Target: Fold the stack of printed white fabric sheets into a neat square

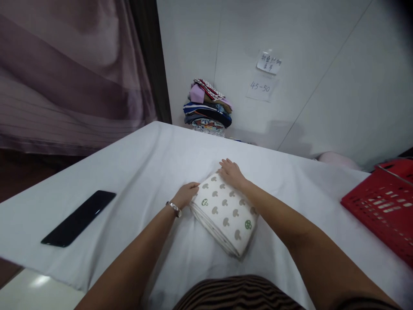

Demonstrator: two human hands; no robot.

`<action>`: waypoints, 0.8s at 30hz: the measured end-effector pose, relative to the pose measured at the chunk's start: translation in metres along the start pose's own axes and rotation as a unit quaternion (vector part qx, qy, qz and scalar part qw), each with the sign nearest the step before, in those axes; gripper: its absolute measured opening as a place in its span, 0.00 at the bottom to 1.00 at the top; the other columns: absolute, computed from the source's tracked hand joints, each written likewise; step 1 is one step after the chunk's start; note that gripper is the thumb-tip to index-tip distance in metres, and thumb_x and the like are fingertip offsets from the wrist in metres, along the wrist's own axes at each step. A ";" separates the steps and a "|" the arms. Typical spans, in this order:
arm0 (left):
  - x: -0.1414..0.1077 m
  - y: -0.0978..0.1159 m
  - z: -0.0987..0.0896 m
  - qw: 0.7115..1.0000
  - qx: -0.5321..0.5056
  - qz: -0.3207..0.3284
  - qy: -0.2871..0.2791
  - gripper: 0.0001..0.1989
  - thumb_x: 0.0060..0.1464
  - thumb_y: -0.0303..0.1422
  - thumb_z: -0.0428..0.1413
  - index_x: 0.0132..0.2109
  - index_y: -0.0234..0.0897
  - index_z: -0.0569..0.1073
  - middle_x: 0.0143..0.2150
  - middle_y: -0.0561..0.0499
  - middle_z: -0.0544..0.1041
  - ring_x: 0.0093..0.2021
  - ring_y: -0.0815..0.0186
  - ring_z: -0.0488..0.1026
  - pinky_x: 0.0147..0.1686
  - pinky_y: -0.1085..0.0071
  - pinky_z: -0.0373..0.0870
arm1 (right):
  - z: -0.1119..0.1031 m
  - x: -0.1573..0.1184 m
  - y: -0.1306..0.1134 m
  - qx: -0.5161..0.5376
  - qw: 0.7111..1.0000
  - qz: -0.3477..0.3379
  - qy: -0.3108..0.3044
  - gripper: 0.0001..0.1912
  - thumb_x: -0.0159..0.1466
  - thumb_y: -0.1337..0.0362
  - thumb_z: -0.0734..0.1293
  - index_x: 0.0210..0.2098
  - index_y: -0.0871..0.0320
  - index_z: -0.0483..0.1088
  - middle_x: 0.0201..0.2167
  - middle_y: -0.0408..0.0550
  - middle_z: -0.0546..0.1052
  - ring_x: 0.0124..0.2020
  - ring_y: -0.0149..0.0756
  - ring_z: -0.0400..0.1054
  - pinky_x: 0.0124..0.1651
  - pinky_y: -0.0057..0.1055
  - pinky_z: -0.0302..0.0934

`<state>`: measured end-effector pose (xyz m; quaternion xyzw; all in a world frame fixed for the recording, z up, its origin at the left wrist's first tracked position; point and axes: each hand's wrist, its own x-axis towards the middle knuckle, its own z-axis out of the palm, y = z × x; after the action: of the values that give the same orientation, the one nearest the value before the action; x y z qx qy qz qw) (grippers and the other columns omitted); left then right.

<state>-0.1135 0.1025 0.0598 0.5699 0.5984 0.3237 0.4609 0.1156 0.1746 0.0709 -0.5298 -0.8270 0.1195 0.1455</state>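
A folded white cloth (226, 211) with grey and green mushroom prints lies in a thick layered stack on the white-covered table (142, 172). My left hand (186, 194), with a bracelet at its wrist, pinches the cloth's left corner, fingers bent at the edge and partly out of sight. Over the far corner, my right hand (232, 173) rests with its fingers stretched out past the fabric. The forearm on that side crosses above the cloth's right edge and hides part of it.
A black flat phone-like slab (79, 218) lies at the table's left. On the right sits a red perforated basket (383, 202). Folded clothes (208, 105) are piled beyond the far edge, by a wall with paper notes (269, 62). A pinkish curtain (74, 77) hangs at left.
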 end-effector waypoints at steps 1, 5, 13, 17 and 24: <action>0.000 0.000 0.000 1.000 0.004 0.000 -0.001 0.16 0.42 0.37 0.51 0.37 0.35 0.76 0.33 0.51 0.77 0.37 0.61 0.72 0.37 0.69 0.66 | 0.001 -0.004 0.003 -0.012 1.000 0.009 -0.019 0.27 0.65 0.51 0.49 0.61 0.55 0.52 0.64 0.49 0.50 0.65 0.44 0.37 0.61 0.48 0.34; 0.002 0.001 -0.001 1.000 0.008 -0.005 -0.006 0.15 0.41 0.36 0.52 0.35 0.36 0.77 0.34 0.52 0.78 0.38 0.61 0.72 0.37 0.70 0.66 | 0.006 -0.011 0.010 -0.014 0.997 0.036 -0.067 0.31 0.64 0.45 0.47 0.63 0.50 0.47 0.65 0.43 0.45 0.65 0.44 0.36 0.61 0.49 0.36; 0.004 0.003 -0.004 0.995 -0.071 -0.070 -0.025 0.21 0.37 0.38 0.56 0.40 0.34 0.75 0.36 0.48 0.78 0.38 0.60 0.73 0.36 0.68 0.68 | -0.022 0.008 0.037 0.178 0.965 0.168 -0.095 0.45 0.55 0.40 0.60 0.64 0.54 0.43 0.62 0.50 0.53 0.59 0.47 0.53 0.59 0.39 0.49; 0.007 0.011 -0.008 0.991 -0.067 -0.105 -0.047 0.20 0.35 0.38 0.57 0.39 0.35 0.75 0.36 0.48 0.78 0.38 0.59 0.73 0.36 0.67 0.68 | -0.032 0.027 0.048 0.189 0.946 0.210 -0.158 0.48 0.49 0.39 0.65 0.62 0.53 0.50 0.61 0.53 0.57 0.58 0.49 0.55 0.57 0.40 0.52; 0.008 0.025 -0.016 0.989 -0.011 -0.069 -0.134 0.08 0.37 0.36 0.55 0.28 0.40 0.76 0.30 0.51 0.78 0.35 0.59 0.74 0.32 0.69 0.69 | -0.041 0.049 0.047 0.261 0.911 0.209 -0.240 0.43 0.41 0.43 0.72 0.52 0.57 0.66 0.55 0.57 0.65 0.52 0.49 0.63 0.52 0.40 0.58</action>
<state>-0.1177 0.1163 0.0869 0.5603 0.5654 0.2188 0.5644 0.1508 0.2404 0.0976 -0.5891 -0.6467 0.4822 0.0470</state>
